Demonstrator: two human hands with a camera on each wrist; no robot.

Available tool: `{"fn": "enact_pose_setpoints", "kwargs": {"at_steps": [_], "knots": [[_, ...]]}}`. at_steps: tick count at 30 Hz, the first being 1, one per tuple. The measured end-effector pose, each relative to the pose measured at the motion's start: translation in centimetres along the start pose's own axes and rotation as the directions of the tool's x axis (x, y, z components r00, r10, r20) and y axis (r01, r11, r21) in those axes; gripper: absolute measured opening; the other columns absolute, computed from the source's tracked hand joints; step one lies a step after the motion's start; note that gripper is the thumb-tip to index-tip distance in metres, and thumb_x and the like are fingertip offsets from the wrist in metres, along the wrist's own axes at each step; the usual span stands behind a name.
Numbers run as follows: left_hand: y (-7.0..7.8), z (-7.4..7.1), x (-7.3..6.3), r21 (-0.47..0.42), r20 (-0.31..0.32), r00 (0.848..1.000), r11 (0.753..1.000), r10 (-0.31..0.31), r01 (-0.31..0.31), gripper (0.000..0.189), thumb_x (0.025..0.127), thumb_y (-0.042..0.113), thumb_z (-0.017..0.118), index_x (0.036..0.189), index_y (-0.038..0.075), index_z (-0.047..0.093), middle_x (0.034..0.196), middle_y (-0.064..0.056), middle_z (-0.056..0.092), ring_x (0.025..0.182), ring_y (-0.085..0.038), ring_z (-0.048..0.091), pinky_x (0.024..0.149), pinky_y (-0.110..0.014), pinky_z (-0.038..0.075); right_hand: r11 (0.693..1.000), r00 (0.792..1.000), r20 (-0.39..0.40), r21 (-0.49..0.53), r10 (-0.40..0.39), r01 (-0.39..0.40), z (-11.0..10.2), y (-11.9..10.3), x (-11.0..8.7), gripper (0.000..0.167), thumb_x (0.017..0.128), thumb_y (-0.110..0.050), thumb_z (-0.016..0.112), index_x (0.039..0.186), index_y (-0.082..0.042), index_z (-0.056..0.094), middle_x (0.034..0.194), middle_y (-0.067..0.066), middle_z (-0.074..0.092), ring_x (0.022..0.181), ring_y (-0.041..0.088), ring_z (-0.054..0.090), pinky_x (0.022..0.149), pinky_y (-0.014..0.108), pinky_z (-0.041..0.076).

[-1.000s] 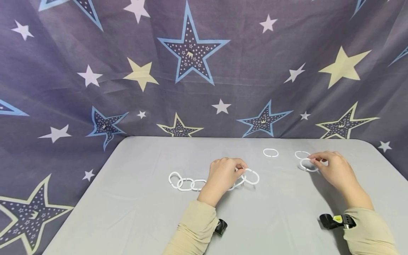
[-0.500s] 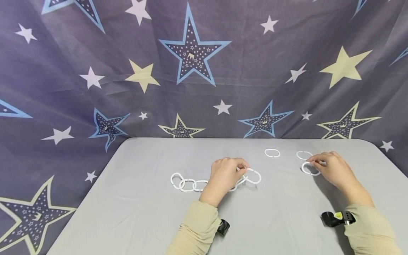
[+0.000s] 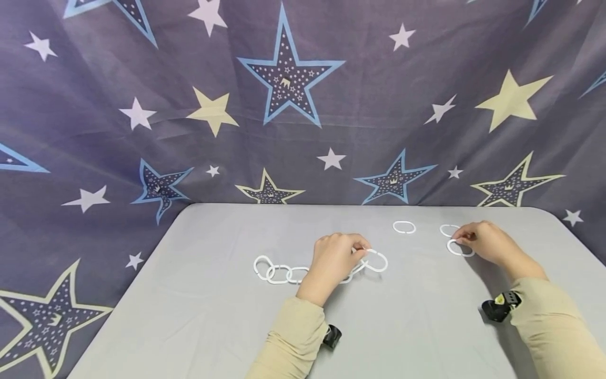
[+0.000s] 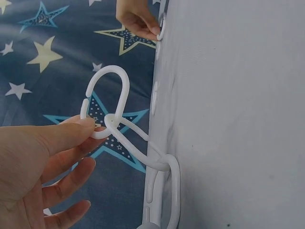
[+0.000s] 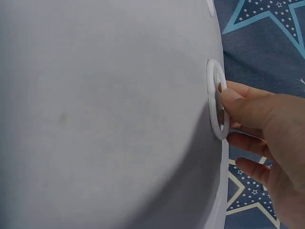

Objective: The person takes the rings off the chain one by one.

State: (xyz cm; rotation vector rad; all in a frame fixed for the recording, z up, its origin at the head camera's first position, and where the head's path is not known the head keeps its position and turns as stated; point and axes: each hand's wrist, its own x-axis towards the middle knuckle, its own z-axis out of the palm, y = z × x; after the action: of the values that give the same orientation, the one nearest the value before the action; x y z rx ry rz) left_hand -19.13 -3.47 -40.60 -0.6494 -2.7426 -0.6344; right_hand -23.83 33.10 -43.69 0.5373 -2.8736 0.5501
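Near the middle of the table my left hand (image 3: 331, 263) pinches the end link (image 4: 126, 88) of a white plastic chain (image 3: 279, 282) between thumb and index finger. That link is an oval with a small gap in its side, raised off the cloth. The chain trails to the left, partly hidden behind the hand. Toward the right back, my right hand (image 3: 490, 245) pinches a single white chain link (image 5: 210, 98) by its edge. In the right wrist view this link stands close to the table surface; whether it touches is hard to tell.
Two loose white links lie toward the back: one link (image 3: 404, 221) left of the right hand, another link (image 3: 447, 226) just behind it. The grey-covered table (image 3: 203, 316) ends at a star-patterned curtain (image 3: 303, 147).
My right hand has turned and shifted slightly, its wrist moving up in the head view, still at the same link. The left hand stays almost in place on the chain's end link.
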Motion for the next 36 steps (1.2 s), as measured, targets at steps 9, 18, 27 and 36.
{"fn": "enact_pose_setpoints", "kwargs": {"at_steps": [9,18,27,36], "knots": [[0.1,0.0,0.1,0.023,0.003,1.0,1.0,-0.006,0.006,0.008,0.088,0.033,0.075,0.096,0.034,0.077,0.087,0.02,0.071,0.074,-0.008,0.063,0.064,-0.025,0.044,0.999,0.999,0.03,0.01,0.039,-0.039,0.1,0.0,0.1,0.004,0.089,-0.009,0.071,0.085,-0.01,0.074,0.072,-0.006,0.056,0.068,0.011,0.048,0.065,0.035,0.041],[0.0,0.1,0.1,0.01,-0.001,1.0,1.0,-0.008,0.008,0.007,0.088,0.032,0.076,0.095,0.033,0.077,0.087,0.019,0.071,0.075,-0.009,0.065,0.064,-0.026,0.045,0.997,0.997,0.01,0.006,0.071,-0.071,-0.1,-0.2,-0.4,0.005,0.089,-0.012,0.072,0.087,-0.007,0.073,0.074,-0.004,0.06,0.07,0.013,0.051,0.066,0.038,0.043],[-0.1,0.1,0.2,0.01,0.003,1.0,1.0,-0.018,0.018,0.007,0.088,0.032,0.075,0.095,0.034,0.077,0.087,0.021,0.071,0.076,-0.007,0.064,0.066,-0.025,0.045,0.989,0.99,-0.002,0.038,0.143,-0.143,-0.7,-1.9,-1.4,0.009,0.091,-0.01,0.068,0.097,-0.006,0.073,0.086,0.011,0.071,0.077,0.025,0.064,0.07,0.048,0.048],[-0.5,0.0,0.1,-0.004,0.012,0.999,0.999,-0.042,0.042,0.008,0.088,0.032,0.075,0.096,0.034,0.077,0.087,0.021,0.071,0.077,-0.008,0.064,0.068,-0.026,0.045,0.982,0.985,-0.066,0.111,0.159,-0.151,-0.9,-5.3,-2.1,0.016,0.094,-0.015,0.067,0.102,-0.003,0.073,0.084,0.008,0.07,0.074,0.019,0.06,0.063,0.037,0.044]]}}
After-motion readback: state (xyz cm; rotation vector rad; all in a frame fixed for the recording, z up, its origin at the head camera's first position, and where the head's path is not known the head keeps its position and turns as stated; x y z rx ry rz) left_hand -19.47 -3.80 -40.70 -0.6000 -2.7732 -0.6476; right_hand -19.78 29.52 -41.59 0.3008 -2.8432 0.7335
